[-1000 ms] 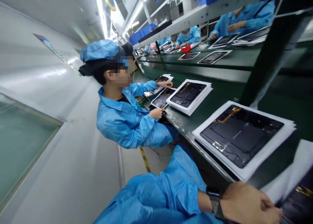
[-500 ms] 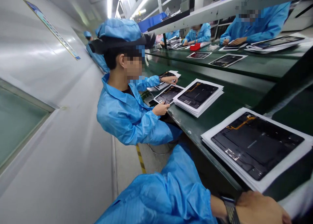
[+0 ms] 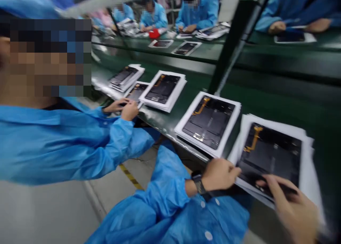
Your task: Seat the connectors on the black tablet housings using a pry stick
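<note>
A black tablet back panel (image 3: 271, 155) with an orange flex cable (image 3: 255, 139) lies on a stack of white sheets (image 3: 306, 176) at the bench's near edge. My left hand (image 3: 220, 174), with a dark watch on its wrist, is closed at the panel's near left corner; what its fingertips hold, if anything, is hidden. Over the panel's near edge, my right hand (image 3: 298, 208) has its fingers bent together around a dark shape, too blurred to name. To the left, a second black panel (image 3: 210, 119) rests on another sheet stack.
A co-worker's hands (image 3: 130, 110) work at a panel farther left, beside a third stack (image 3: 170, 103). A slanted dark post (image 3: 231, 41) rises behind the stacks. Across the bench, other people in blue sit by panels, one near a red box (image 3: 154, 33).
My view has swung right, bringing the nearer panel stack and my right hand into sight. My left hand, at the bottom edge before, now shows at the panel's corner.
</note>
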`<state>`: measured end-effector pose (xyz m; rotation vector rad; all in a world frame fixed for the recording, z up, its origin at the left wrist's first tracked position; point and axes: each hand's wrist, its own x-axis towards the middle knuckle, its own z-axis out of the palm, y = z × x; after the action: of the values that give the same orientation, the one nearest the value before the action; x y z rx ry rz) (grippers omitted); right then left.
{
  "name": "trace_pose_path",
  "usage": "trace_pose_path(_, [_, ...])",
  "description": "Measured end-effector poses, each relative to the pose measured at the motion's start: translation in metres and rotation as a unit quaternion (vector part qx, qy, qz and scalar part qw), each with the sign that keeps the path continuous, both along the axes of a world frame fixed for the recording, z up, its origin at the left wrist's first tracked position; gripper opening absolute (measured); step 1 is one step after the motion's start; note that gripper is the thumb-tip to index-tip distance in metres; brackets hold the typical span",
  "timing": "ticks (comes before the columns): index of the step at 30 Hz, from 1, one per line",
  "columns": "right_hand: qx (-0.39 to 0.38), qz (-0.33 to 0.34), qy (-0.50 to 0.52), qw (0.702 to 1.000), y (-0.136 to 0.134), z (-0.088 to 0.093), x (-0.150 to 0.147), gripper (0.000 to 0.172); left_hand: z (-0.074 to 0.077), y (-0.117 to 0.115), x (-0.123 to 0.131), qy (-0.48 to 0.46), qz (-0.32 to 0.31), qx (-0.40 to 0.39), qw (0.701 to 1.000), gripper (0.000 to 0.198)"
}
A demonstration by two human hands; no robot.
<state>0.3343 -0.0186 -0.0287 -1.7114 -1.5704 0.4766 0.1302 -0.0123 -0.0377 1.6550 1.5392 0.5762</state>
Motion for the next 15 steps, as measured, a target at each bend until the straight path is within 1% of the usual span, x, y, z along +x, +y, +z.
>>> trace_pose_path(1, [-0.020,-0.007,0.034,0.999,-0.002,-0.003,0.000,0.024,0.000,-0.002,-0.003,0.000,0.013,0.027,1.000,0.042])
trace_pose_path(3, [-0.039,0.016,0.105,0.994,-0.005,-0.007,-0.001,0.030,-0.005,-0.007,-0.006,-0.013,0.007,0.029,0.999,0.039])
trace_pose_path(6, [-0.054,0.029,0.149,0.987,-0.005,-0.012,-0.005,0.031,-0.021,-0.021,-0.008,-0.021,-0.003,0.037,0.999,0.035])
trace_pose_path(7, [-0.054,0.026,0.150,0.987,-0.004,-0.014,-0.005,0.030,-0.026,-0.027,-0.008,-0.018,-0.004,0.066,0.998,0.034])
trace_pose_path(8, [-0.059,0.027,0.151,0.986,-0.004,-0.015,-0.005,0.030,-0.031,-0.033,-0.008,-0.010,-0.004,0.122,0.992,0.032])
trace_pose_path(10, [-0.059,0.021,0.160,0.985,-0.005,-0.015,-0.006,0.030,-0.036,-0.046,-0.006,0.020,-0.010,0.225,0.974,0.028])
trace_pose_path(11, [-0.060,0.019,0.166,0.984,-0.006,-0.015,-0.007,0.030,-0.037,-0.052,-0.004,0.039,-0.019,0.263,0.964,0.029])
trace_pose_path(13, [-0.062,0.016,0.182,0.981,-0.008,-0.012,-0.009,0.029,-0.037,-0.060,0.002,0.075,-0.045,0.291,0.953,0.037])
trace_pose_path(15, [-0.058,0.014,0.193,0.979,-0.010,-0.009,-0.011,0.028,-0.034,-0.064,0.009,0.096,-0.066,0.290,0.950,0.044])
